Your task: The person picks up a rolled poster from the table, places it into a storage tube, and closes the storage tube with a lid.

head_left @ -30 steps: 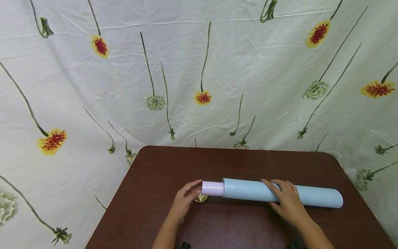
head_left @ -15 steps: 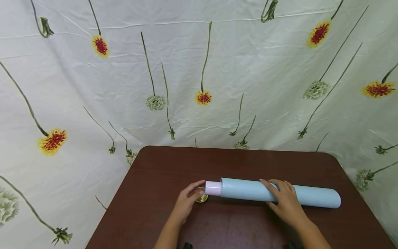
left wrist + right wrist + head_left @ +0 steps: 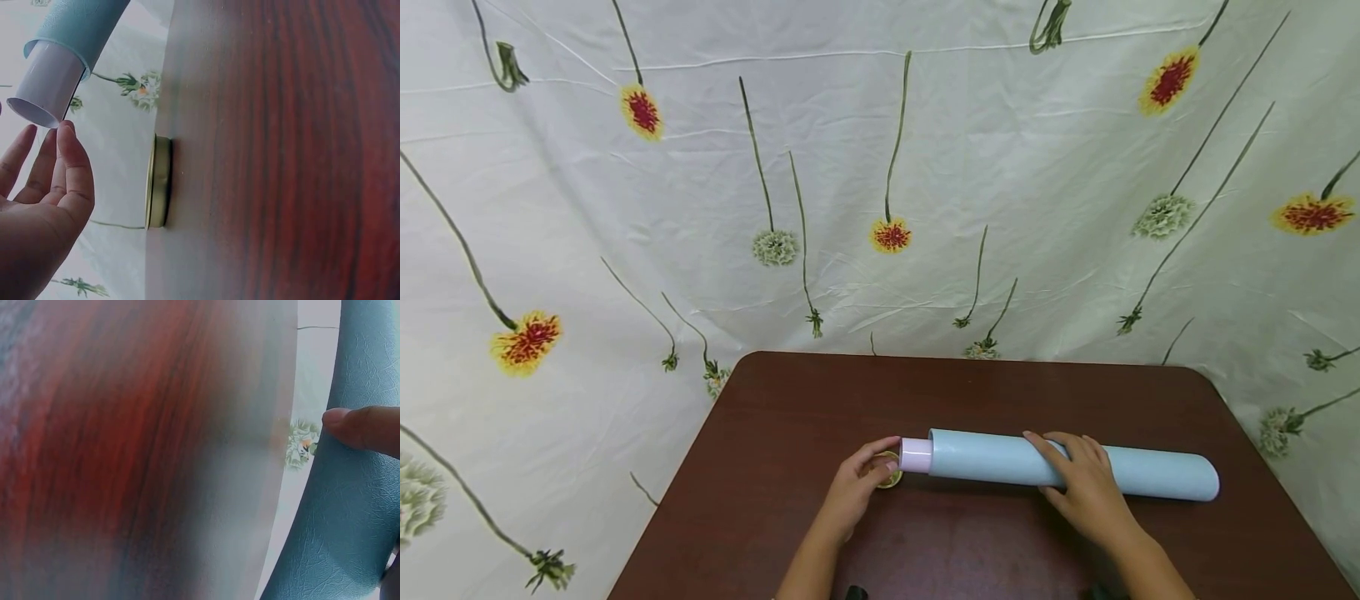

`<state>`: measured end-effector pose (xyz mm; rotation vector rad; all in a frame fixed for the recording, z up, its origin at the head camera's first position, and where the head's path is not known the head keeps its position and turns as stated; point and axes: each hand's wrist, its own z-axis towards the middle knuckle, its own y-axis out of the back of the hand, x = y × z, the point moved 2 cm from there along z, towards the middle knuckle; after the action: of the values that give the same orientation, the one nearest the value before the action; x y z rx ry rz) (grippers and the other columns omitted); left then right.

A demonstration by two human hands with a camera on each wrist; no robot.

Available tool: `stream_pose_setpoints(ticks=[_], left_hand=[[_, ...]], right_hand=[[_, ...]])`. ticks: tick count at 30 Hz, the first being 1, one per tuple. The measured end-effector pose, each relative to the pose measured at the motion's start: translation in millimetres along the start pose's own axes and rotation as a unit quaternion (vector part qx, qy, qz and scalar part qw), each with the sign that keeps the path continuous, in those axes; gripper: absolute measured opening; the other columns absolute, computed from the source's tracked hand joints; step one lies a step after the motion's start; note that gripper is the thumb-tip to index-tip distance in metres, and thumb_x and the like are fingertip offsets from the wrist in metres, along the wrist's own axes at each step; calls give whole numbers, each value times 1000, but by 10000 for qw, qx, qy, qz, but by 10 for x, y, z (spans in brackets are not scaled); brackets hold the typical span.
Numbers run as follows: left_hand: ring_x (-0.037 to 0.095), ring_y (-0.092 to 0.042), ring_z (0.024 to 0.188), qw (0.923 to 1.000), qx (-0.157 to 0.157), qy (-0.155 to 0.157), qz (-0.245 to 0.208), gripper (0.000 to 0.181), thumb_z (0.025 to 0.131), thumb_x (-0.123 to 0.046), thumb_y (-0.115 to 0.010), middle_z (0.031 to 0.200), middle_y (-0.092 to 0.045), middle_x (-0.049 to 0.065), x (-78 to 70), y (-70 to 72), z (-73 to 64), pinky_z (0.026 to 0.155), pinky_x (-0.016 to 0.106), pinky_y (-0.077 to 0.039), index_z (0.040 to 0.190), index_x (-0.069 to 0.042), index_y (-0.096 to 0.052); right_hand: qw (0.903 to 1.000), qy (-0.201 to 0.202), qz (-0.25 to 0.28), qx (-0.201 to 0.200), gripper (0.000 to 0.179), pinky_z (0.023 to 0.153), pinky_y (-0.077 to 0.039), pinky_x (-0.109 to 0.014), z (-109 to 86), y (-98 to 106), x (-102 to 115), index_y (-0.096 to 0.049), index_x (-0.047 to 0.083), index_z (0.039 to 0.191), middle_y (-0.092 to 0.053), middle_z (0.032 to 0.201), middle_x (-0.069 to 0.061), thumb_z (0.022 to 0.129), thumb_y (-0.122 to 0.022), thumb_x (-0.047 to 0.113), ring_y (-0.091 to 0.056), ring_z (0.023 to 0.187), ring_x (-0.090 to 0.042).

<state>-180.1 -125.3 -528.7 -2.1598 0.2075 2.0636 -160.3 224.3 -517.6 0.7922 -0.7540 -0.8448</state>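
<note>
A long light-blue tube lies sideways over the table, its mouth facing left. From that mouth sticks a short length of a pale lilac-white rolled sheet, hollow at its end in the left wrist view. My left hand touches the rim of this roll with its extended fingertips. Around the tube's middle, my right hand grips with thumb and fingers; the thumb presses the textured blue surface in the right wrist view. Just behind my left fingertips, a shallow gold metal lid sits on the table, partly covered in the head view.
The dark red-brown wooden table has rounded far corners. Behind it hangs a white cloth printed with flowers. A small black object shows at the bottom edge between my forearms.
The roll has gone further into the tube, so less of it shows. My left hand has moved right with it, while the tube and my right hand have shifted slightly left.
</note>
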Motion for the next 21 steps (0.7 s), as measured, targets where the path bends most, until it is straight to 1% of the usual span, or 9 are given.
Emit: stream_pose_setpoints(ticks=[6, 11, 13, 17, 21], left_hand=[[14, -63, 107, 10000, 77, -3, 28, 44, 96, -8, -61, 123, -64, 23, -19, -23, -12, 93, 33, -55, 140, -6, -59], [18, -64, 105, 9999, 138, -7, 53, 44, 95, -10, -63, 119, -66, 21, -7, -53, -4, 91, 30, -54, 139, -7, -60], [18, -64, 105, 9998, 156, 5, 85, 44, 95, -11, -64, 119, -66, 20, 8, -65, 3, 90, 28, -53, 139, -8, -60], [12, -62, 105, 9996, 225, -8, 190, 44, 95, -14, -65, 122, -65, 20, 34, -88, 12, 89, 25, -52, 138, -9, -61], [13, -61, 108, 9993, 271, -9, 252, 43, 95, -15, -66, 125, -64, 20, 43, -99, 10, 89, 24, -51, 138, -10, -61]], right_hand=[[10000, -9, 11, 16, 98, 104, -32, -62, -3, -3, -2, -55, 21, 144, -60, 126, -13, 57, -96, 4, -56, 118, -35], [10000, 0, 10, 8, 98, 104, -32, -63, 0, 0, 9, -55, 21, 144, -60, 126, -13, 56, -96, 3, -55, 118, -35], [10000, -1, 3, 8, 98, 104, -32, -63, 4, 2, 18, -55, 21, 144, -60, 126, -13, 56, -96, 3, -56, 117, -35], [10000, 7, -3, 20, 99, 104, -31, -62, 10, 4, 37, -55, 22, 144, -60, 126, -14, 56, -96, 4, -56, 117, -36], [10000, 16, -6, 34, 98, 104, -31, -62, 21, -2, 52, -55, 22, 144, -60, 125, -14, 57, -96, 3, -56, 117, -36]])
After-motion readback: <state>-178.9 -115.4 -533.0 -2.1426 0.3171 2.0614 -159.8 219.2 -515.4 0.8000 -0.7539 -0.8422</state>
